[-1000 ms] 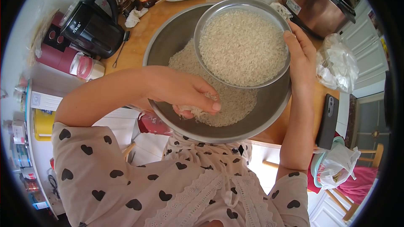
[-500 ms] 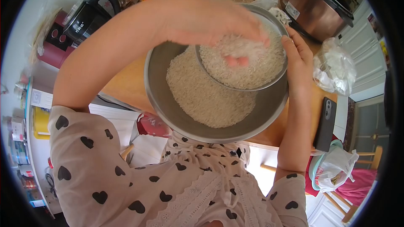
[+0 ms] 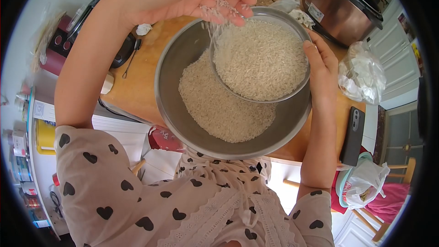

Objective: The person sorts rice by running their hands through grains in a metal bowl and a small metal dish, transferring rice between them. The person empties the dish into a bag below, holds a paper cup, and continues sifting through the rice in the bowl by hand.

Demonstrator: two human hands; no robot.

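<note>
A big steel basin [image 3: 169, 114] holds a heap of rice [image 3: 224, 110] on its bottom. Over its far right part is a smaller metal bowl [image 3: 299, 27] full of rice. My right hand [image 3: 321, 59] grips this bowl by its right rim, thumb on top. Above the bowl's far left edge, my left hand [image 3: 208, 0] is tilted with its palm partly showing and fingers apart. Rice grains cling to those fingers, and some fall from them past the bowl's left rim.
A cooker [image 3: 343, 7] stands at the back right, with a plastic bag [image 3: 362, 73] in front. A phone [image 3: 353, 136] lies at the table's right edge. A black kettle [image 3: 123, 52] is partly behind my left arm, beside a thin metal tool [image 3: 131, 59].
My left hand has risen from the rice in the basin, passed over the small bowl and moved to its far left side, its fingers opening. My right hand has kept hold of the bowl.
</note>
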